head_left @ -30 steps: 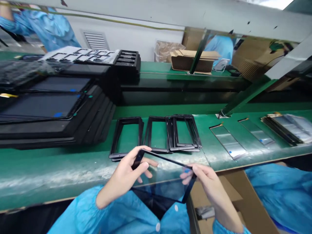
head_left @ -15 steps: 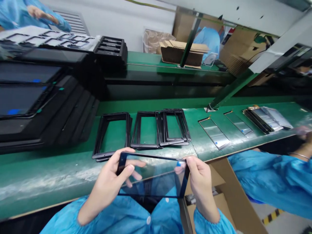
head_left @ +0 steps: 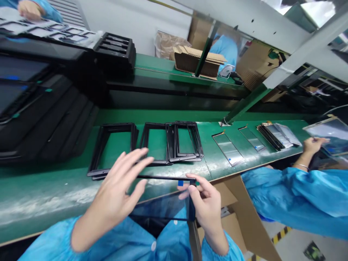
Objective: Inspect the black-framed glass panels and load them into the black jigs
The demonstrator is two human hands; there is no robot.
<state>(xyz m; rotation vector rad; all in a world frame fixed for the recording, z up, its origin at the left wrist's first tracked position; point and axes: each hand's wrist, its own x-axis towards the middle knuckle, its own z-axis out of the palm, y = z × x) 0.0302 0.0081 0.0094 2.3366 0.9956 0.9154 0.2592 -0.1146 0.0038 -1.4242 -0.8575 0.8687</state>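
A clear glass panel with a black border (head_left: 163,206) is held in front of my body, over the table's front edge. My right hand (head_left: 206,203) grips its right end, thumb on the face and fingers behind, near a small blue tab. Over the panel's left end is my left hand (head_left: 119,188), its fingers spread and apart, hiding that end; whether it touches the glass cannot be made out. Beyond the hands, stacked black frames (head_left: 114,127) lie at the left, with more black frames (head_left: 185,157) beside them.
Two thin panels (head_left: 228,148) and a panel stack (head_left: 280,136) lie to the right on the green table (head_left: 54,203). Black trays (head_left: 54,119) are piled at left. An open carton (head_left: 252,217) stands below. At right, a person's hand (head_left: 312,145) is near another panel.
My left hand has let go of the panel's left end and opened. My right hand and the panel appear further left. The view has shifted, and the neighbouring person's hand now shows clearly.
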